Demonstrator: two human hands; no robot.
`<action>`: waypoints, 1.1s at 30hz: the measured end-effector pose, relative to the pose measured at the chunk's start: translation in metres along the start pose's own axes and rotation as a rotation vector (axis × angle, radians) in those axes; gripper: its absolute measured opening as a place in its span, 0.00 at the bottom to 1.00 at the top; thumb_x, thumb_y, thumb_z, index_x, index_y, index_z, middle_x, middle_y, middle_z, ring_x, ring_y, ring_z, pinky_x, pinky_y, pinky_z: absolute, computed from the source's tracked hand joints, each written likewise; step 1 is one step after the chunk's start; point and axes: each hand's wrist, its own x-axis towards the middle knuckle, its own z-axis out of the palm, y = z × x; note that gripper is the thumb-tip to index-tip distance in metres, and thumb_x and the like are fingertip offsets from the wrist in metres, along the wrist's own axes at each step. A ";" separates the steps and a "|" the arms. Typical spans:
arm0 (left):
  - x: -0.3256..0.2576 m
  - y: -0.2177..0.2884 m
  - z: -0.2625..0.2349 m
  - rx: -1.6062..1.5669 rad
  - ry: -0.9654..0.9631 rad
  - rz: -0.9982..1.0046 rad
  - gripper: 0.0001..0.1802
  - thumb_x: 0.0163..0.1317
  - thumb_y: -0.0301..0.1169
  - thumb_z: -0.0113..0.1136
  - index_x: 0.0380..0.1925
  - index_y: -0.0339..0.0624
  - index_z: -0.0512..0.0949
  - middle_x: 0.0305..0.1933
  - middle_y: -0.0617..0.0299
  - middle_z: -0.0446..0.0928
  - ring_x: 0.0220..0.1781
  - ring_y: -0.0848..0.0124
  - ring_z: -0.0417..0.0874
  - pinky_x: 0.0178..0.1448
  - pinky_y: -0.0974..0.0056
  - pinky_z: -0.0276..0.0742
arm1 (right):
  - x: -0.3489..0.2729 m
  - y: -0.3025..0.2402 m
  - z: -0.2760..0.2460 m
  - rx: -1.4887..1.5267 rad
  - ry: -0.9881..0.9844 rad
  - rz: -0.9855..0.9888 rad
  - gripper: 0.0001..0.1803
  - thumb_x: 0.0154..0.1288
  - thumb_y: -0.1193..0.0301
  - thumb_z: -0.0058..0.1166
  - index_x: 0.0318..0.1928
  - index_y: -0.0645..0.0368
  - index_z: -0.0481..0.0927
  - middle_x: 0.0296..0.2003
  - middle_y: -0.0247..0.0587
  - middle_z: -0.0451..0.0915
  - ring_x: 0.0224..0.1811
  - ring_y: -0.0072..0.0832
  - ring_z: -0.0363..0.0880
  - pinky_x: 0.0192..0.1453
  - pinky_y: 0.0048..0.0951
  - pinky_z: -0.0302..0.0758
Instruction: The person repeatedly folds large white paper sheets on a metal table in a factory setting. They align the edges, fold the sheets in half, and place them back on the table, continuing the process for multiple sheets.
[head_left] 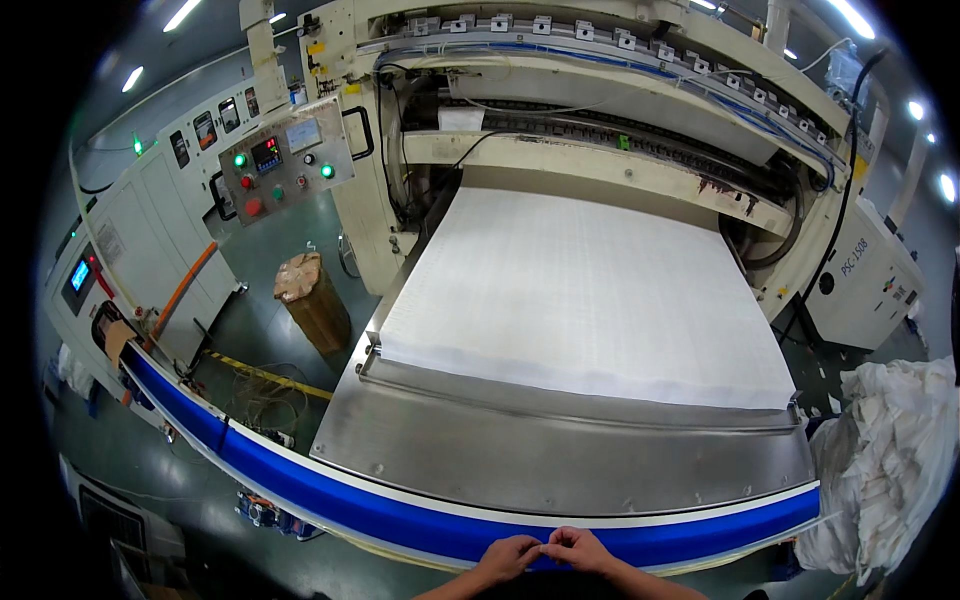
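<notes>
My left hand [508,557] and my right hand [577,549] meet at the bottom middle of the view, fingertips touching over the blue conveyor belt [330,493]. The fingers of both are pinched together; whatever lies between them is too small to make out. Just beyond the belt lies a bare steel table [540,445], and past that a wide white sheet of stacked material [590,295] comes out of a large cream machine [600,110].
A control panel [285,160] with lit green buttons and a red one hangs at upper left. A brown wrapped roll [312,300] stands on the green floor. A heap of white material [890,460] lies at right. Cabinets [150,230] line the left side.
</notes>
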 end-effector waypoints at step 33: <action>-0.014 0.014 -0.001 0.293 0.097 0.100 0.16 0.65 0.43 0.53 0.36 0.40 0.80 0.31 0.50 0.81 0.33 0.59 0.84 0.36 0.61 0.77 | -0.013 0.006 0.000 -0.121 -0.060 -0.285 0.18 0.62 0.55 0.58 0.35 0.57 0.75 0.25 0.31 0.74 0.27 0.18 0.69 0.33 0.22 0.67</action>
